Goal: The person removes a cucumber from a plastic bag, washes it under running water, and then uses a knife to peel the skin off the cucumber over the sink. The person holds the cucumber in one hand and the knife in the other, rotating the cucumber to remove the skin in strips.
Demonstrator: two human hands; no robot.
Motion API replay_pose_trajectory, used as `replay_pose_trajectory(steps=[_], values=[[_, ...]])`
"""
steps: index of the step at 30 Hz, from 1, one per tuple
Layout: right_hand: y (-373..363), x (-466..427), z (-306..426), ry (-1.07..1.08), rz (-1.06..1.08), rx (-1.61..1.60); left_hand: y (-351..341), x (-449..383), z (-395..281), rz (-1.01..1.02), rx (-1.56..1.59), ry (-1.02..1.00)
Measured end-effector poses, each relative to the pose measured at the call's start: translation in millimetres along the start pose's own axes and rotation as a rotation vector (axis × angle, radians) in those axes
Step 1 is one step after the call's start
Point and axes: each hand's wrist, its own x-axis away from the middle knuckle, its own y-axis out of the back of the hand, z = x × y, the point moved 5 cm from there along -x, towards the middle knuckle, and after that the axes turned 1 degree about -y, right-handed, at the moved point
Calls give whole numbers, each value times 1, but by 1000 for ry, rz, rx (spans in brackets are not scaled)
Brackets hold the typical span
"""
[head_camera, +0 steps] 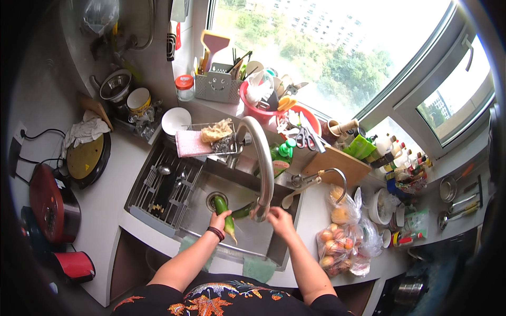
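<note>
In my left hand (219, 223) is a long green radish (222, 207), its pale tapering root pointing down toward me, held over the stainless steel sink (205, 182). A second green vegetable (242, 211) lies in the basin, partly behind the faucet head. My right hand (280, 221) is raised just right of the head of the tall curved faucet (268, 170); whether its fingers touch the faucet or hold anything is not clear. The drain (213, 199) sits beneath the radish's far end.
A draining rack (168, 193) with spoons covers the sink's left side. Behind the faucet stand a sponge basket (185, 143) and a green pump bottle (281, 158). A small curved tap (343, 177) and bags of fruit (334, 247) are on the right. Green cloths (259, 269) hang at the front edge.
</note>
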Motion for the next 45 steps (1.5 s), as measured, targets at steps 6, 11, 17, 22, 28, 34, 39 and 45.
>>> replay_pose_trajectory(steps=[6,11,17,22,28,34,39,45], values=[[133,-78,46,23,-611,-492,-1,-2,13,49,50,54],[192,-158,2,-399,-757,-509,-15,12,13,222,-121,-69],[192,-162,-6,-465,-587,-921,-23,37,17,357,-891,-408],[146,-69,11,-279,-519,-1388,-54,70,6,675,-1076,-630],[53,77,4,-373,-402,-1626,-137,110,-6,1184,-893,-712],[7,133,0,-386,-304,-1454,-161,114,14,1414,-928,-342],[23,144,-13,-395,-48,-1039,-158,132,8,1425,-1098,-262],[89,87,-14,-292,-70,-1061,-150,127,20,1458,-1205,-295]])
